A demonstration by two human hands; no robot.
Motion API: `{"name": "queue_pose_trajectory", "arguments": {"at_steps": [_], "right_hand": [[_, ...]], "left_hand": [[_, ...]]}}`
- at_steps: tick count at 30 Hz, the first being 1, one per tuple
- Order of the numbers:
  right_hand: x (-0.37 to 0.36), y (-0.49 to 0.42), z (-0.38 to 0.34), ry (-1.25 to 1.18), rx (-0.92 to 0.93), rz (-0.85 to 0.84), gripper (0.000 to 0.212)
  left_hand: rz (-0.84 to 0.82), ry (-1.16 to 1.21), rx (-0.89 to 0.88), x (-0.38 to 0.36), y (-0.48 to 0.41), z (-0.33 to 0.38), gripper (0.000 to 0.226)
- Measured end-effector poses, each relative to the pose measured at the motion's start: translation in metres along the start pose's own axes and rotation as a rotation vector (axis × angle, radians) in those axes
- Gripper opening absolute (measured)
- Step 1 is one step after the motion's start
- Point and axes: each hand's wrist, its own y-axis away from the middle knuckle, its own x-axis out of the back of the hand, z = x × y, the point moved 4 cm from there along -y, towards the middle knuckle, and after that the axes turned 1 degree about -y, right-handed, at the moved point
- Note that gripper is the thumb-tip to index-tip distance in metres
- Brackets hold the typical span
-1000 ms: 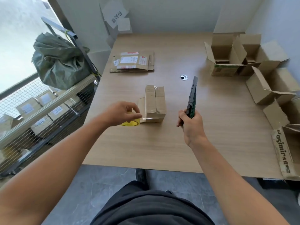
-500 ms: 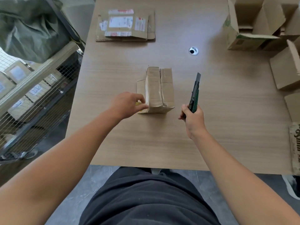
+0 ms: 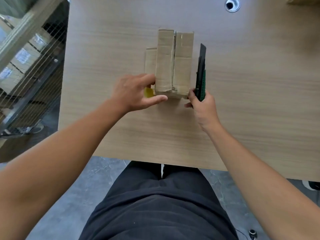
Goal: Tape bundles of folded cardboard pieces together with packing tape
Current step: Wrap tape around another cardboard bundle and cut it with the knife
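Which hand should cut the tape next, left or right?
Right, probably. The right hand grips the utility knife beside the cardboard bundle; the left hand is busy holding the yellow tape roll.

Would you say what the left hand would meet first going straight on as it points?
The cardboard bundle; the left hand points at its left side, fingertips seemingly almost touching.

Both bare forearms reached forward over the counter's [image 3: 173, 135] near edge. The left grip [image 3: 133, 91] lay knuckles up, fingers curled over a yellow roll [image 3: 149, 92], thumb stretched out to the right. The right grip [image 3: 201, 104] was closed round the butt of a knife [image 3: 200, 75], wrist straight
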Motion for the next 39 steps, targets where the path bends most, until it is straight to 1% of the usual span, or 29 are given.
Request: {"name": "queue_pose_trajectory", "arguments": {"at_steps": [3,6,8,11,13,15,17,20,22,24,25,27,29,30,31,32,33,34,35,37,39], "right_hand": [[0.004,-0.001,-0.004,0.065,0.087,-0.021,0.014],[0.009,0.001,-0.009,0.104,0.287,-0.019,0.009],[0.010,-0.007,-0.015,0.109,0.420,-0.095,0.012],[0.007,-0.023,-0.024,0.230,0.589,-0.201,0.013],[0.001,-0.030,-0.025,0.233,0.695,-0.236,0.012],[-0.003,-0.032,-0.022,0.224,0.752,-0.228,0.013],[-0.003,-0.034,-0.018,0.212,0.767,-0.205,0.025],[0.000,-0.037,-0.016,0.233,0.811,-0.176,0.050],[0.003,-0.040,-0.016,0.271,0.822,-0.156,0.058],[0.004,-0.043,-0.019,0.311,0.824,-0.158,0.059],[0.004,-0.046,-0.021,0.325,0.797,-0.177,0.058],[0.005,-0.049,-0.027,0.337,0.680,-0.231,0.055],[0.010,-0.047,-0.038,0.323,0.513,-0.293,0.054],[0.016,-0.040,-0.046,0.339,0.464,-0.279,0.050],[0.023,-0.032,-0.055,0.383,0.464,-0.208,0.043],[0.030,-0.022,-0.064,0.450,0.505,-0.102,0.039],[0.033,-0.011,-0.073,0.501,0.524,-0.003,0.038],[0.029,0.002,-0.080,0.521,0.487,0.063,0.038],[0.018,0.014,-0.086,0.505,0.429,0.068,0.038],[-0.013,0.036,-0.092,0.539,0.351,-0.034,0.043],[-0.040,0.051,-0.088,0.713,0.312,-0.128,0.043]], "left_hand": [[0.048,-0.018,0.042,-0.004,-0.002,0.007,0.058],[0.057,-0.007,0.069,-0.007,-0.001,0.007,0.051],[0.079,-0.018,0.067,-0.009,0.000,0.007,0.050],[0.081,-0.006,0.098,-0.015,-0.003,0.002,0.054],[0.079,0.007,0.142,-0.018,-0.004,-0.002,0.058],[0.086,-0.005,0.165,-0.021,-0.003,-0.003,0.056],[0.106,-0.026,0.198,-0.022,0.000,0.001,0.052],[0.120,-0.014,0.241,-0.023,0.002,0.006,0.049],[0.129,0.003,0.239,-0.023,0.003,0.007,0.047],[0.128,0.019,0.224,-0.025,0.003,0.005,0.046],[0.122,0.030,0.221,-0.026,0.003,0.003,0.046],[0.108,0.053,0.212,-0.026,0.001,0.000,0.048],[0.088,0.061,0.193,-0.024,0.000,0.001,0.047],[0.079,0.066,0.182,-0.022,0.000,0.003,0.045],[0.071,0.073,0.173,-0.021,0.000,0.006,0.043],[0.065,0.078,0.168,-0.020,0.001,0.008,0.042],[0.057,0.084,0.164,-0.019,0.001,0.010,0.041],[0.041,0.093,0.164,-0.020,0.002,0.012,0.042],[0.017,0.102,0.167,-0.022,0.002,0.014,0.043],[-0.043,0.126,0.175,-0.025,0.000,0.020,0.045],[-0.089,0.179,0.186,-0.024,0.001,0.024,0.046]]}}
